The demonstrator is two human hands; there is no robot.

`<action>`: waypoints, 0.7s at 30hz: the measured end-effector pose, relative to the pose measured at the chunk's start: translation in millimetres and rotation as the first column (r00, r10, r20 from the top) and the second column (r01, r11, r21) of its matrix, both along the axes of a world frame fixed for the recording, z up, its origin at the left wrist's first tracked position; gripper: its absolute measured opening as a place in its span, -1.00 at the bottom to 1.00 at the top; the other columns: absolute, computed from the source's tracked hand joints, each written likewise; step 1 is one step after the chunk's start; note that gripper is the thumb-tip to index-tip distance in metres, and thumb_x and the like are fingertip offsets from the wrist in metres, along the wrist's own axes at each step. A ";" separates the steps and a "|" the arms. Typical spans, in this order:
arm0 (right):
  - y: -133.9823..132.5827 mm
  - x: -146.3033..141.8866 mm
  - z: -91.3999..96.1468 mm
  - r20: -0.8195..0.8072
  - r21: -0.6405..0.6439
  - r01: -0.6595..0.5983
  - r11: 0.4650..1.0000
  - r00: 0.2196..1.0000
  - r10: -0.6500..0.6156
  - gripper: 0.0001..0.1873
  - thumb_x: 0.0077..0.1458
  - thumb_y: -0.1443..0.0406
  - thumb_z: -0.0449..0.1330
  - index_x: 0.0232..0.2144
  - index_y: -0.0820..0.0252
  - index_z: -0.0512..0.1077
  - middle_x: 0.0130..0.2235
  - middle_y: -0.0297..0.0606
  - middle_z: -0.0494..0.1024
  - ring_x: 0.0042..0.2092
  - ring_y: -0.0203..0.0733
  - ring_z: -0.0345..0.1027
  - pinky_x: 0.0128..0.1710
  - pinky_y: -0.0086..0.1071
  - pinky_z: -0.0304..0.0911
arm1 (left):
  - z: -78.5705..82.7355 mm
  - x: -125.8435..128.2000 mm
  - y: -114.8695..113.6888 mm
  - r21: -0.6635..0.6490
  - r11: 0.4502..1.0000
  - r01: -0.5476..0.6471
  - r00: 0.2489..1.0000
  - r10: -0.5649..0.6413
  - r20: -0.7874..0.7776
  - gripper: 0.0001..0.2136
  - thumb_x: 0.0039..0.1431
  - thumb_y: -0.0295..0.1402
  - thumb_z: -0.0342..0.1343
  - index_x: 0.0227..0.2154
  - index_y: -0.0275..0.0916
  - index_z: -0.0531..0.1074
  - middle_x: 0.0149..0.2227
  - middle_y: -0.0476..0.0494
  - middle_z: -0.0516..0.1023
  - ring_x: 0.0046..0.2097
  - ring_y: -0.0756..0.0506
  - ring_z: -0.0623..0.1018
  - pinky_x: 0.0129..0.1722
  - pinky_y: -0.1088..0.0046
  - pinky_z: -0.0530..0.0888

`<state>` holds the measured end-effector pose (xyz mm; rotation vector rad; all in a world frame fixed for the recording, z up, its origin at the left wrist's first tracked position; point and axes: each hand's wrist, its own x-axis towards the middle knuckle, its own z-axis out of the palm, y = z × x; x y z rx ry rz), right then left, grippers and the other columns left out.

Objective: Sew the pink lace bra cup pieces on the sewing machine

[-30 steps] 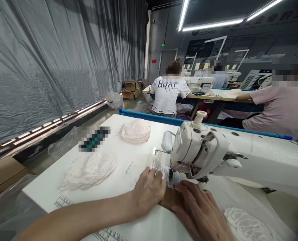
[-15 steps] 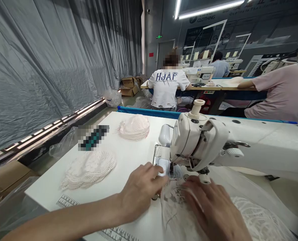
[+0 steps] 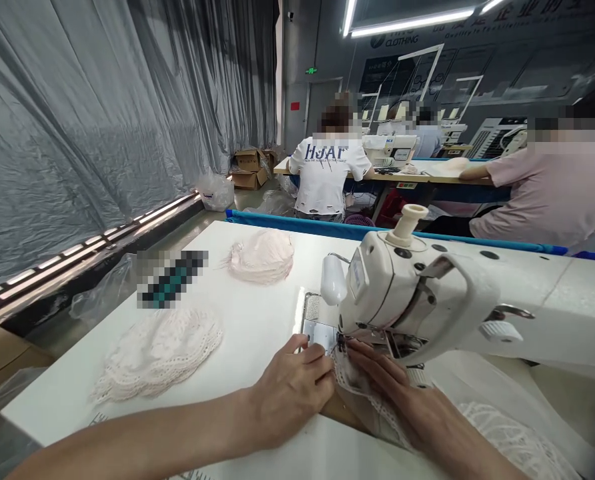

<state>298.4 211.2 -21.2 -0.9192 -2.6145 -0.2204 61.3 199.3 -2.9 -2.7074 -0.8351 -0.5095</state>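
Observation:
White lace-edged fabric [image 3: 360,383] lies at the needle area of a white sewing machine [image 3: 377,287], its scalloped edge trailing toward me. My left hand [image 3: 295,390] is closed, its curled fingers at the left edge of this fabric, beside the metal needle plate [image 3: 320,333]. My right hand [image 3: 397,387] lies over the fabric, fingers stretched out flat and close together, tips by the presser foot [image 3: 341,342]. The underside of the right hand is hidden.
A lace-edged fabric stack [image 3: 160,353] lies left on the white table [image 3: 250,333], a pale pink stack [image 3: 262,257] behind it. More white lace [image 3: 512,433] is at right. Co-workers sit beyond the blue-edged table end, one in a white shirt [image 3: 327,173].
My right hand has gone from bunching the fabric to lying flatter, nearer the presser foot. The fabric is now spread under it, with its lace edge visible. My left hand has curled its fingers.

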 end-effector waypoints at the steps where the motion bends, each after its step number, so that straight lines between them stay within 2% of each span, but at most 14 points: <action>1: 0.9 0.0 0.8 0.017 0.030 0.008 1.000 1.000 -0.008 -0.45 0.09 0.51 -0.13 0.14 0.18 0.16 0.09 -0.11 0.40 0.06 -0.13 0.33 -0.09 -0.22 0.37 | -1.4 1.1 2.0 0.006 1.000 -0.003 1.000 0.003 0.005 -0.87 0.19 -0.57 -0.05 -0.41 -0.27 0.34 -0.32 -0.09 0.44 -0.21 -0.03 0.38 -0.17 0.36 0.24; 4: 2.3 -1.2 1.2 0.086 0.103 0.032 0.994 0.995 -0.041 -0.42 0.06 0.55 -0.15 0.14 0.22 0.17 0.07 -0.08 0.42 0.03 -0.12 0.36 -0.06 -0.16 0.35 | -3.7 3.4 5.8 0.008 1.000 -0.013 1.000 0.012 0.020 -0.87 0.20 -0.56 -0.05 -0.41 -0.28 0.34 -0.32 -0.09 0.44 -0.21 -0.03 0.39 -0.17 0.35 0.25; 7: 2.3 -1.3 3.0 0.092 0.110 0.030 0.993 0.995 -0.040 -0.49 0.16 0.50 -0.17 0.14 0.25 0.17 0.02 -0.05 0.47 -0.06 -0.13 0.44 -0.08 -0.15 0.35 | -3.2 5.2 5.7 0.006 1.000 -0.015 0.999 0.015 0.043 -0.86 0.18 -0.60 -0.05 -0.42 -0.30 0.35 -0.33 -0.09 0.45 -0.21 -0.02 0.40 -0.18 0.36 0.26; 10: -3.6 -1.5 9.1 0.044 0.014 -0.021 1.000 0.999 0.020 -0.62 0.28 0.28 -0.11 0.09 0.23 0.24 0.01 -0.06 0.47 -0.05 -0.11 0.43 -0.10 -0.20 0.36 | -3.2 5.8 4.7 0.014 1.000 0.021 0.993 -0.023 0.116 -0.84 0.16 -0.63 -0.07 -0.43 -0.33 0.35 -0.28 -0.11 0.48 -0.15 -0.03 0.41 -0.13 0.35 0.26; 12: -10.9 -3.2 12.2 0.038 -0.051 -0.095 0.994 0.995 0.097 -0.54 0.23 0.07 -0.02 0.03 0.24 0.32 0.02 -0.04 0.47 -0.03 -0.07 0.41 -0.13 -0.22 0.38 | -4.3 4.6 4.7 -0.002 0.996 0.088 0.983 -0.086 0.162 -0.84 0.14 -0.63 -0.10 -0.41 -0.34 0.36 -0.22 -0.14 0.48 -0.06 -0.04 0.39 -0.04 0.32 0.22; 13: -14.9 -4.6 12.5 0.043 -0.064 -0.116 0.991 0.992 0.119 -0.51 0.19 0.03 0.02 0.00 0.25 0.35 0.01 -0.04 0.48 -0.05 -0.06 0.42 -0.16 -0.22 0.38 | -5.0 3.7 4.9 -0.023 0.992 0.122 0.978 -0.116 0.176 -0.84 0.13 -0.63 -0.11 -0.39 -0.34 0.35 -0.20 -0.14 0.48 -0.03 -0.04 0.38 0.00 0.31 0.19; 14: -18.8 -6.3 11.7 0.042 -0.060 -0.121 0.991 0.991 0.124 -0.55 0.19 0.05 0.04 -0.04 0.25 0.38 -0.02 -0.04 0.50 -0.09 -0.06 0.44 -0.19 -0.23 0.39 | -5.8 2.6 5.2 -0.049 0.988 0.148 0.973 -0.137 0.185 -0.83 0.10 -0.64 -0.11 -0.37 -0.34 0.35 -0.20 -0.14 0.48 -0.02 -0.04 0.38 0.03 0.30 0.17; 16: -25.3 -9.9 8.1 0.020 -0.036 -0.098 0.995 0.995 0.099 -0.69 0.26 0.21 -0.02 -0.12 0.23 0.43 -0.07 -0.08 0.53 -0.15 -0.08 0.46 -0.26 -0.25 0.38 | -6.8 0.8 5.8 -0.104 0.982 0.157 0.972 -0.136 0.190 -0.79 0.03 -0.65 -0.10 -0.30 -0.35 0.34 -0.22 -0.13 0.48 -0.07 -0.02 0.41 0.02 0.29 0.16; 18: -29.6 -12.6 3.5 -0.007 -0.035 -0.086 0.996 0.996 0.086 -0.66 0.28 0.36 -0.12 -0.18 0.19 0.46 -0.11 -0.13 0.55 -0.14 -0.10 0.44 -0.29 -0.27 0.36 | -7.1 0.0 5.9 -0.137 0.982 0.131 0.978 -0.106 0.178 -0.72 0.00 -0.64 -0.08 -0.20 -0.35 0.32 -0.22 -0.11 0.47 -0.13 -0.01 0.43 -0.02 0.28 0.17; 21: -32.8 -14.0 -0.7 -0.014 -0.037 -0.068 0.997 0.998 0.067 -0.65 0.28 0.37 -0.14 -0.18 0.14 0.46 -0.10 -0.17 0.55 -0.12 -0.11 0.43 -0.29 -0.30 0.34 | -6.7 0.9 5.4 -0.144 0.985 0.096 0.986 -0.074 0.147 -0.70 0.01 -0.64 -0.06 -0.16 -0.32 0.32 -0.21 -0.10 0.46 -0.16 -0.01 0.43 -0.05 0.28 0.18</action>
